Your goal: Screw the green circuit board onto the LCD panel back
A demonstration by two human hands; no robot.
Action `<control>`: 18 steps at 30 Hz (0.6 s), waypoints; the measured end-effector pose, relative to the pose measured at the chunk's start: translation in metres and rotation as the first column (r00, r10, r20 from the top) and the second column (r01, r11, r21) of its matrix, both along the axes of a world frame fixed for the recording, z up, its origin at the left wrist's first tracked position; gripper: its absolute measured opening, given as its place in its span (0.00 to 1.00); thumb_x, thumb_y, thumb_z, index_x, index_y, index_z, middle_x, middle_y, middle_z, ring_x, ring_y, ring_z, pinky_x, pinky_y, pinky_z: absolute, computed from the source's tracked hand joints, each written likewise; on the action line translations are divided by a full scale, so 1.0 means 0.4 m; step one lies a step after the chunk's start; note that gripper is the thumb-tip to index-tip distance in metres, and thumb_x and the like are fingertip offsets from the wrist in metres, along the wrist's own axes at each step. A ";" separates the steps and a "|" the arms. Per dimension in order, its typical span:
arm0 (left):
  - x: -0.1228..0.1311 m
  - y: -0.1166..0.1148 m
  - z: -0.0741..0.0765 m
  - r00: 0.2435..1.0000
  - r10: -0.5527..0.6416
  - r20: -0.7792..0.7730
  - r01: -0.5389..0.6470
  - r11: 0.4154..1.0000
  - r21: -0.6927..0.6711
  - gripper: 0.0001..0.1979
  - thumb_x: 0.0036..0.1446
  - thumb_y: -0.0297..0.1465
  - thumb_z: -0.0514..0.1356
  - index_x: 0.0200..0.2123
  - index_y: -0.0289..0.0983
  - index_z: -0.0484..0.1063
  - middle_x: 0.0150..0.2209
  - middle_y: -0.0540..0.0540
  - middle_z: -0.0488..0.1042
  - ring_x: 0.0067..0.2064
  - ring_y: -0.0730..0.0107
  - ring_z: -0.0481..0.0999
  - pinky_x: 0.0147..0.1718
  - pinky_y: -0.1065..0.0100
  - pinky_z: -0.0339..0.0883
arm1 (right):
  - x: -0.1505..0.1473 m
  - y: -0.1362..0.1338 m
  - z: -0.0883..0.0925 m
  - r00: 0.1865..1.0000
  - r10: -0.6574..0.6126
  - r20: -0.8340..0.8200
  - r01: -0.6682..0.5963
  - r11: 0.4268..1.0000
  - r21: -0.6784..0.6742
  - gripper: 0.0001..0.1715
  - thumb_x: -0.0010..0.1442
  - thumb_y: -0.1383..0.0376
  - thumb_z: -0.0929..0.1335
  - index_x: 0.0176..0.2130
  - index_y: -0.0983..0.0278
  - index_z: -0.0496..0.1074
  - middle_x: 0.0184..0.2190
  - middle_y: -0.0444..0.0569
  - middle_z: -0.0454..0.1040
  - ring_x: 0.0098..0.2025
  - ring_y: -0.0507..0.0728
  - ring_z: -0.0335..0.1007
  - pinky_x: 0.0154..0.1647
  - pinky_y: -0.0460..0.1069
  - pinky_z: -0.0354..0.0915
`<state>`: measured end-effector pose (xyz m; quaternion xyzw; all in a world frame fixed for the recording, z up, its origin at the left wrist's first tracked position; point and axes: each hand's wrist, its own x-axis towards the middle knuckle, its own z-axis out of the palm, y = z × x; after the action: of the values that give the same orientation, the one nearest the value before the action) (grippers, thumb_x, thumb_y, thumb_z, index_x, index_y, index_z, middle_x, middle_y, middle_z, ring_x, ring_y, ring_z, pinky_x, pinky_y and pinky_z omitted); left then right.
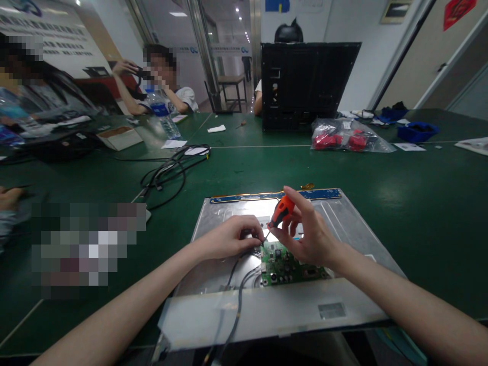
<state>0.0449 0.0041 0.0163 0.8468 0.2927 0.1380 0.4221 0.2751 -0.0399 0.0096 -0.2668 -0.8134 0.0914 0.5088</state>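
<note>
A bare metal display panel [335,223] lies flat on the green table in front of me. A green circuit board [284,267] sits on its middle. My right hand [308,234] is closed round a small screwdriver with an orange and black handle [282,210], its tip pointing down at the board's top left corner. My left hand [232,236] is curled at that same corner, fingers pinched near the screwdriver tip; what they hold is hidden. Grey cables [238,295] run from the board towards me.
A black monitor back shell [305,84] stands upright at the far side. A plastic bag of red parts [345,137] lies to its right, with blue trays [417,131] beyond. Black cables [171,170], a water bottle [164,116] and a cardboard box [120,137] lie left. Other people sit at the far left.
</note>
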 end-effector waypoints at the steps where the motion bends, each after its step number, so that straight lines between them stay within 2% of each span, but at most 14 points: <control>1: 0.000 0.000 0.000 1.000 0.001 0.000 -0.001 1.000 0.000 0.04 0.62 0.31 0.62 0.35 0.37 0.75 0.35 0.48 0.76 0.37 0.65 0.72 0.38 0.66 0.66 | 0.001 0.000 0.000 1.000 0.002 -0.002 -0.002 1.000 -0.003 0.50 0.67 0.70 0.68 0.76 0.52 0.41 0.31 0.40 0.72 0.23 0.50 0.71 0.19 0.43 0.66; 8: -0.001 -0.002 0.001 1.000 -0.011 0.011 0.011 1.000 0.007 0.04 0.62 0.31 0.63 0.34 0.38 0.75 0.36 0.47 0.76 0.38 0.64 0.73 0.39 0.65 0.66 | 0.003 -0.005 0.007 0.999 0.042 0.011 -0.041 0.999 -0.031 0.52 0.66 0.72 0.66 0.77 0.53 0.37 0.37 0.46 0.77 0.24 0.51 0.72 0.19 0.44 0.67; 18: 0.000 -0.002 0.003 1.000 -0.024 0.020 0.024 0.999 0.022 0.04 0.62 0.28 0.62 0.34 0.38 0.76 0.35 0.48 0.76 0.37 0.65 0.73 0.38 0.66 0.66 | 0.002 -0.005 0.004 0.999 0.030 0.011 -0.030 0.999 -0.014 0.52 0.67 0.72 0.67 0.77 0.52 0.37 0.39 0.46 0.77 0.25 0.51 0.73 0.20 0.44 0.68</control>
<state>0.0450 0.0034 0.0176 0.8534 0.2767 0.1447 0.4174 0.2759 -0.0418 0.0113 -0.2587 -0.8195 0.1029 0.5009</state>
